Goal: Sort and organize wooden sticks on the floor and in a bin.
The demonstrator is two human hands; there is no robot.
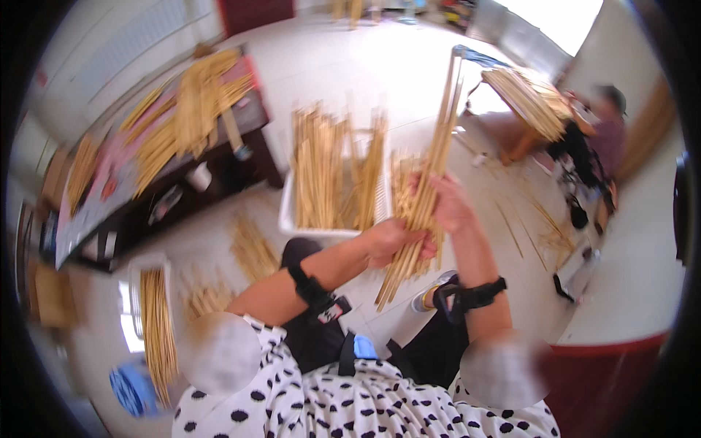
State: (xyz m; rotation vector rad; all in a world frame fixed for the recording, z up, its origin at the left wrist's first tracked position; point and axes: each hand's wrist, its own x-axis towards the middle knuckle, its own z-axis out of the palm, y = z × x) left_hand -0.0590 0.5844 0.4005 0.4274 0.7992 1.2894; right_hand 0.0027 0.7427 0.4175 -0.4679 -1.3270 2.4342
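Both hands hold a slanting bundle of long, thin, tan wooden sticks (441, 139) in front of me. My left hand (387, 242) is closed round the lower part of the bundle. Higher up, my right hand (451, 204) is wrapped about it from the right side. The far ends of the sticks spread a little and are blurred. Just beyond my left hand stands a white plastic basket (287, 208) with many upright sticks (319, 168) in it. More short-looking sticks (403, 171) show behind the bundle, partly hidden by my hands.
A dark table (241, 157) at the left bears heaps of sticks (193, 109). Nearer, a white crate (136, 277) holds sticks beside a blue stool-like object (131, 390). At the right, a person (606, 135) sits by a wooden bench (520, 146) piled with sticks; loose sticks (544, 219) litter the floor.
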